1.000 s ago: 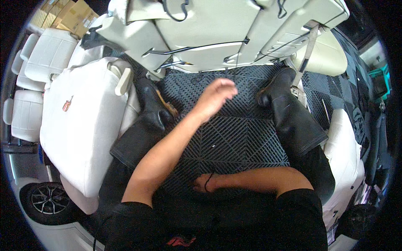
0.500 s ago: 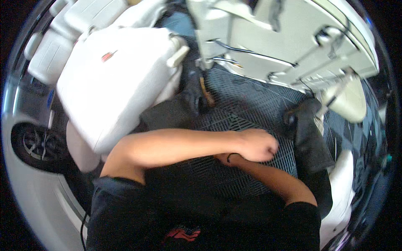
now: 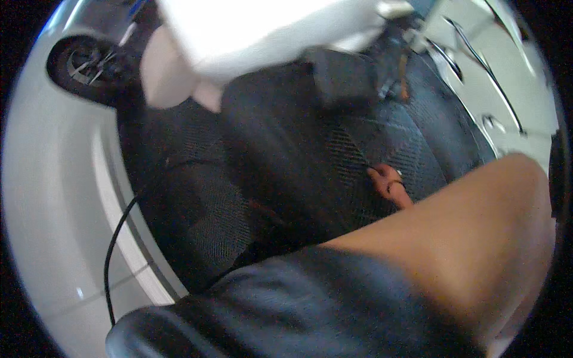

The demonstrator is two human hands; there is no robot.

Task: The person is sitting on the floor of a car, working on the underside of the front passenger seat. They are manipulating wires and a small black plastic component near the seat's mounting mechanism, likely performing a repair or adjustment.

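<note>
The right hand (image 3: 385, 177), bare and blurred, shows small beyond the bent left arm; its fingers reach toward the upper left, its wrist trails to the lower right and carries a thin dark wristband (image 3: 393, 185); the fingers look bent inward, though I cannot tell whether they are together or clamped on anything; the left hand lies outside the view, so its state cannot be told; the bare left arm (image 3: 430, 221) slants up from a dark short sleeve (image 3: 286, 292) to its elbow near the right edge.

Behind the right hand spreads the dark, ribbed, tile-like floor (image 3: 382, 140); contact between the two cannot be made out; its ribs meet at angles along slanting seams, and the strip seen beyond the hand stretches toward the upper right, its full long axis being hidden.

Farther out, a wide black trouser leg (image 3: 268, 119) lies left of the hand; near its far end is a dark shoe with a tan edge (image 3: 403, 74); above stands a white, cloth-like padded seat (image 3: 268, 36); at upper right, a cream panel with black straps (image 3: 507, 65); at far left, a black tyre with silver spokes (image 3: 88, 64), pale grey bodywork (image 3: 54, 179) and a thin, curving black cable (image 3: 108, 268).
</note>
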